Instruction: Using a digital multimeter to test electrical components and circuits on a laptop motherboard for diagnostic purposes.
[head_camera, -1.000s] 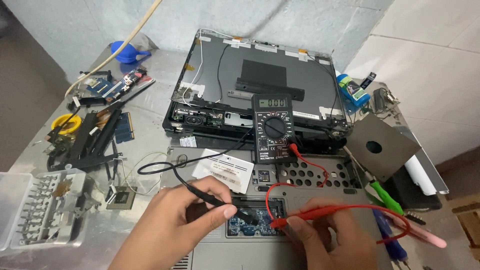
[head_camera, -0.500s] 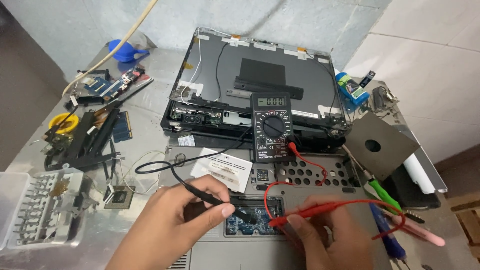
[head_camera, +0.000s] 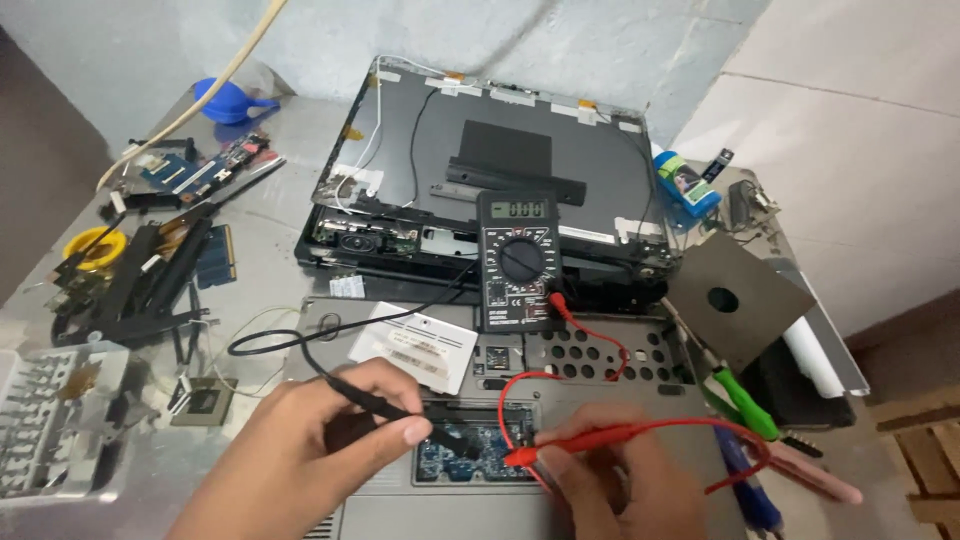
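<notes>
Grey concrete walls back a metal worktop (head_camera: 270, 235) crowded with repair gear.

Head view: a dismantled laptop base (head_camera: 600, 400) lies underside up at the near edge, its detached lid shell (head_camera: 500, 150) propped behind. A black multimeter (head_camera: 518, 262) rests on the base with its display facing the person, placed where it can be read while probing. The left hand (head_camera: 300, 455) has its grip clamped on the black probe (head_camera: 400, 410), held like a pen with the tip angled down into the open bay over the blue circuit board (head_camera: 465, 452). The right hand (head_camera: 620, 480) pinches the red probe (head_camera: 580, 440), its tip at the same board from the opposite side; both tips sit close together there, though exact contact cannot be confirmed. Leads loop back to the meter. A screwdriver bit tray (head_camera: 55, 420), loose boards and a green-handled tool (head_camera: 745, 400) lie pushed aside.
</notes>
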